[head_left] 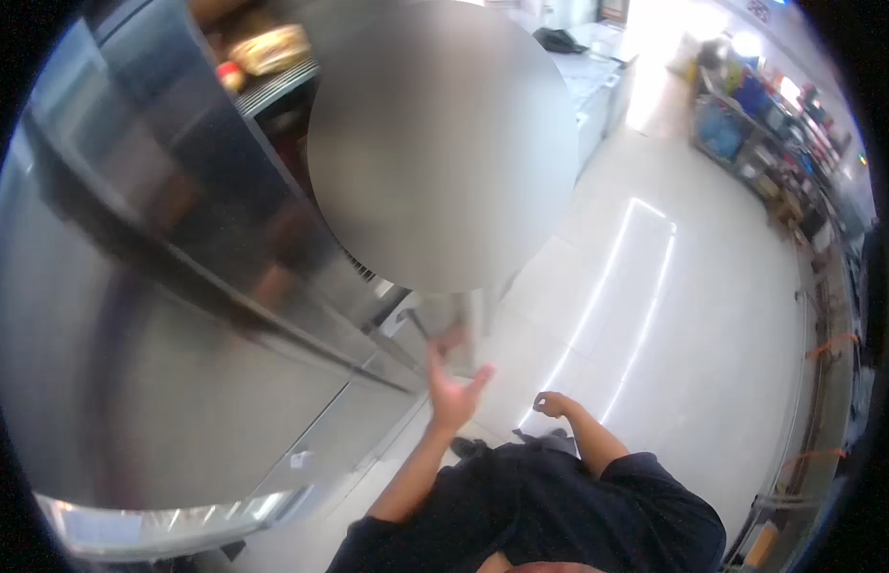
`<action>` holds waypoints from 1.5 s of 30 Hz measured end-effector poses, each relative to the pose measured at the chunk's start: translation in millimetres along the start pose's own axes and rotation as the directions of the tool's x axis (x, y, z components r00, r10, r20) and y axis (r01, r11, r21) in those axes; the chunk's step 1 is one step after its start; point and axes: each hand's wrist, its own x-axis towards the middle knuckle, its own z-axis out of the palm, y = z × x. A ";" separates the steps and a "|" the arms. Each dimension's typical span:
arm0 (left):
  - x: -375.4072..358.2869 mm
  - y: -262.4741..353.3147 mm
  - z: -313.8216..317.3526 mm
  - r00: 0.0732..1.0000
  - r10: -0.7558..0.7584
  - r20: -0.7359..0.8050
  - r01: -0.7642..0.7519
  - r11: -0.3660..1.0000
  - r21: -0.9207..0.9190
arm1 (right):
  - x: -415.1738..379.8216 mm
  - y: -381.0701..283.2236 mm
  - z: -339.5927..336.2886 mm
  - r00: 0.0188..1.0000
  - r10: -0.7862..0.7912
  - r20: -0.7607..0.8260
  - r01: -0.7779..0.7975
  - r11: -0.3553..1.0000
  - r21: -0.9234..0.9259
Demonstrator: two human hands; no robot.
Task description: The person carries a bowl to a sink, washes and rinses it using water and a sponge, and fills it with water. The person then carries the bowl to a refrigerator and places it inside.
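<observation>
My left hand (453, 399) reaches forward, thumb and fingers spread apart, with nothing seen in its palm. Close beyond its fingertips is a small dark bar-like part (416, 323), beside the lower end of a large metal-framed panel (224, 296). Motion blur hides whether the fingers touch it. My right hand (551, 405) hangs lower and to the right, apart from everything, its fingers curled in with nothing visible in them.
A rack (282, 86) at upper left carries a packaged item (270, 50). A blurred grey disc covers the upper middle. Pale glossy floor (607, 315) stretches ahead, and loaded shelves (750, 134) line the right side. A white counter (592, 81) stands farther back.
</observation>
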 end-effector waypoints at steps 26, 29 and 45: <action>-228.5 -208.4 223.6 0.321 -0.916 0.240 0.669 0.399 0.627 | -198.7 458.4 -51.6 0.870 0.491 -0.047 -0.318 0.630 0.709; -226.2 -191.3 285.4 -0.032 -0.927 0.374 0.440 0.323 0.838 | -217.9 485.8 -65.1 0.857 0.505 -0.106 -0.245 0.580 0.777; 29.4 -133.8 899.0 0.193 -0.704 0.684 0.014 0.699 0.715 | -374.1 675.5 -186.3 0.518 0.852 -0.073 0.080 0.037 0.996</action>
